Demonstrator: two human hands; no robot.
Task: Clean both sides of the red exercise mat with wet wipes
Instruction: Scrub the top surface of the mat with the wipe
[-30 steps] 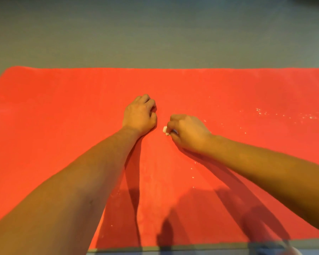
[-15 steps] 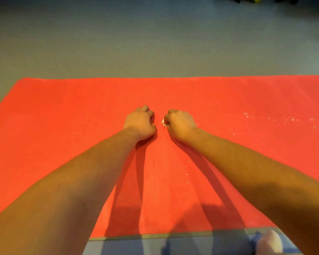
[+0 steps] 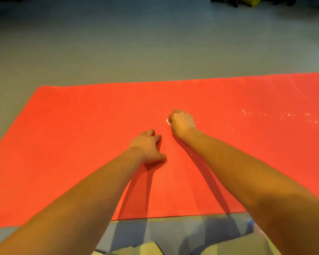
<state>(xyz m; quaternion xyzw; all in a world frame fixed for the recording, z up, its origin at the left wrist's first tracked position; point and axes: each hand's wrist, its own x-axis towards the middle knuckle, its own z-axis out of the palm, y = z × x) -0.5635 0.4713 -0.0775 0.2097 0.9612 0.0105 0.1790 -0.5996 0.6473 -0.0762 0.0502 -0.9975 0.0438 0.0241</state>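
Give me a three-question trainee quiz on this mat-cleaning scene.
1. True or false: the right hand grips a white wipe.
2. Where do most white specks lie on the mat? A) left of both hands B) right of the right hand C) along the mat's near edge
3. Fill in: the left hand rests on the ____.
Key: 1 true; 2 B; 3 mat.
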